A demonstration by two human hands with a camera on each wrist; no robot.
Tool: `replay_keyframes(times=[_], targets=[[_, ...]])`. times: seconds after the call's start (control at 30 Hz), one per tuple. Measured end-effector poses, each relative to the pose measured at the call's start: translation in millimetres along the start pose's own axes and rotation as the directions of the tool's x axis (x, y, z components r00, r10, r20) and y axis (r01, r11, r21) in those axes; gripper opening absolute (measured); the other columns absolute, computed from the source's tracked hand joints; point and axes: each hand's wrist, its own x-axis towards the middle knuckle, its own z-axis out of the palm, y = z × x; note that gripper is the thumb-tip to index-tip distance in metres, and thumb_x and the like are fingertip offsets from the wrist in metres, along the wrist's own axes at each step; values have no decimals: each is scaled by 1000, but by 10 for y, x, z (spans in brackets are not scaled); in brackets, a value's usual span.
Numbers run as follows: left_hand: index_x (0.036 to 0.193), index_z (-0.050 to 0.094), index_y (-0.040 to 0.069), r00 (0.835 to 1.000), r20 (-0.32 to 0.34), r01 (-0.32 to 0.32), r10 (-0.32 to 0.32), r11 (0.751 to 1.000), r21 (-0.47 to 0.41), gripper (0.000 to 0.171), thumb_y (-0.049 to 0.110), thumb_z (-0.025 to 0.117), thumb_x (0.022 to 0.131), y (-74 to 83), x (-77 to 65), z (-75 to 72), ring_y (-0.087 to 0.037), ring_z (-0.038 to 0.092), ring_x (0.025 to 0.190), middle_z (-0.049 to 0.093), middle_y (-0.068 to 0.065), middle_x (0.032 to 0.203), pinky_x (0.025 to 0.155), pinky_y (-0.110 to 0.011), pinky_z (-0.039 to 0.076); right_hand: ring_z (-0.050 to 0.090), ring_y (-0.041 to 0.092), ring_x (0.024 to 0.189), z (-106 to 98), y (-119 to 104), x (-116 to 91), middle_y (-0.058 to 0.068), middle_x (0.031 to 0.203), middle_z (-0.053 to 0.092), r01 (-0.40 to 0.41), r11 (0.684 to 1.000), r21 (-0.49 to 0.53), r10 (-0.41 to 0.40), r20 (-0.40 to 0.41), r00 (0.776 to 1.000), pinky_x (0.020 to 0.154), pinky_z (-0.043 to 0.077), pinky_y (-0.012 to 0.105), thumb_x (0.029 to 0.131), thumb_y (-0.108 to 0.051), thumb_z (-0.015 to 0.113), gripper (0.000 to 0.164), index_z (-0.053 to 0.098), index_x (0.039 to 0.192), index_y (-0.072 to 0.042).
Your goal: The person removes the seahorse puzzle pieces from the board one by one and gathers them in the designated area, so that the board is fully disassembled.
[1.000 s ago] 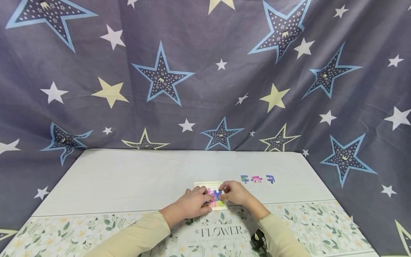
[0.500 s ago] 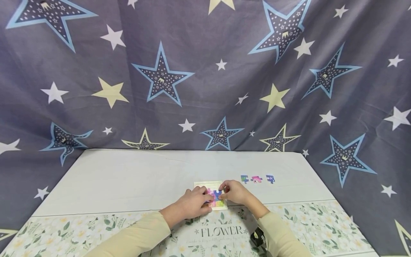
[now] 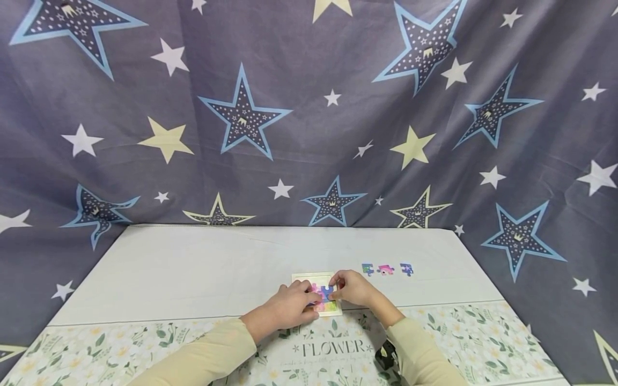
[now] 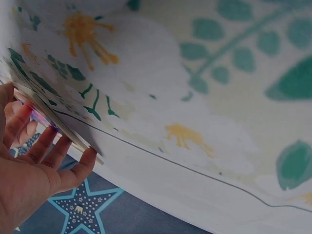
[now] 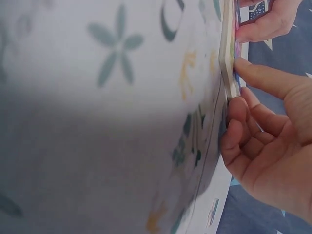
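Note:
A small jigsaw tray (image 3: 309, 275) with a pale rim lies on the table, partly filled with pink, blue and yellow-green pieces. My left hand (image 3: 288, 305) holds it at the left, one finger over the pieces and another digit at the near edge. In the left wrist view, fingertips touch the side of the tray (image 4: 73, 134). At the tray's right side, my right hand (image 3: 356, 289) pinches a blue puzzle piece (image 3: 326, 291) between thumb and index finger. The right wrist view shows the thumb (image 5: 265, 78) on the pieces and the other fingers curled beside the rim.
Three loose puzzle pieces lie beyond the right hand: a blue-green one (image 3: 368, 269), a pink one (image 3: 385, 269) and a blue one (image 3: 407, 269). A flowered cloth (image 3: 159, 343) covers the table's near part. A star-patterned curtain (image 3: 299, 134) hangs behind.
Both hands stay in place at the tray. The blue piece between the right thumb and index finger shows hardly any shift, and the loose pieces lie where they were.

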Motion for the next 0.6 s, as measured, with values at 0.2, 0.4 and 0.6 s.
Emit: replay_keyframes(times=[0.2, 0.4, 0.6], targets=[[121, 61, 27, 1000, 5, 6, -6, 1000, -1, 36, 45, 56, 90, 3, 0, 2, -15, 48, 99, 53, -1, 115, 76, -43, 44, 42, 14, 62, 0, 1, 3, 2, 70, 49, -7, 1000, 7, 7, 3, 1000, 53, 34, 24, 77, -11, 75, 23, 60, 94, -6], [121, 61, 26, 1000, -1, 4, -4, 1000, -1, 36, 44, 57, 90, 5, -2, -6, -15, 49, 99, 53, -1, 115, 76, -44, 44, 43, 13, 62, -15, -2, -4, 2, 71, 50, 4, 1000, 14, -5, 10, 1000, 55, 35, 24, 77, -8, 74, 24, 60, 95, -5], [122, 61, 27, 1000, 5, 13, -13, 1000, 5, 37, 45, 56, 90, 8, -2, -1, -15, 49, 99, 53, -1, 114, 76, -43, 44, 44, 13, 63, -16, -6, -16, 2, 71, 51, 9, 1000, 2, -9, 4, 1000, 55, 36, 24, 77, -7, 74, 23, 61, 95, -5]])
